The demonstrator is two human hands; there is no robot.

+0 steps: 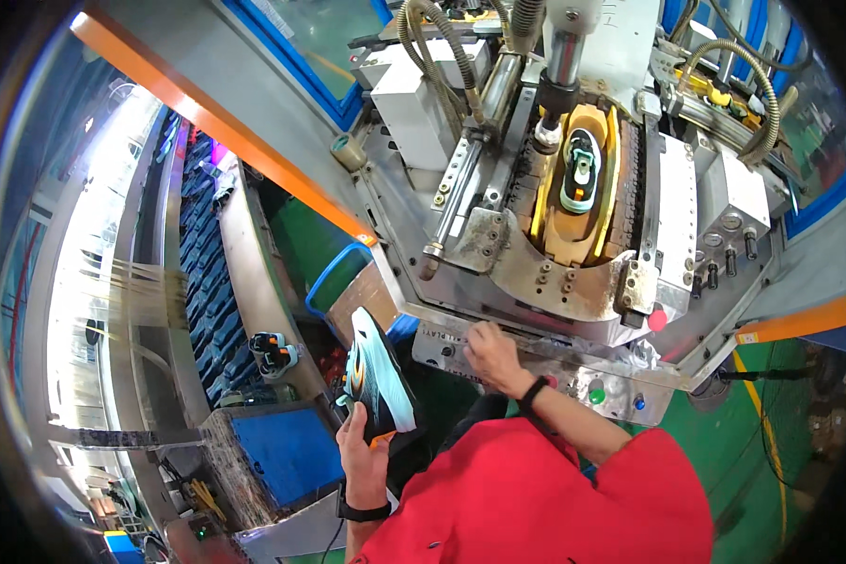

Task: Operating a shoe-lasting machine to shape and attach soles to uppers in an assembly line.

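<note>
The left hand (pixel 362 461) has its grip closed around a pale-blue, black and orange sports shoe (pixel 378 376), held upright over the green factory floor (pixel 724 442). The right hand (pixel 491 355), fingers curled and holding nothing, rests on the grey metal control panel (pixel 573 376) of a steel shoe press (pixel 573 188).

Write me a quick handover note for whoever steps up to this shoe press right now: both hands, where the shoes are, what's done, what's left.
Left hand: holds a light blue and black shoe by its lower end, sole side facing up, off to the left of the machine.
Right hand: rests on the front control panel of the press, fingers at its left part, holding nothing.
Second shoe: sits in the yellow mould under the vertical ram.
Done: one shoe is loaded in the press.
Left: the hand-held shoe is not in the machine yet. Two more shoes wait on the conveyor at left.
</note>
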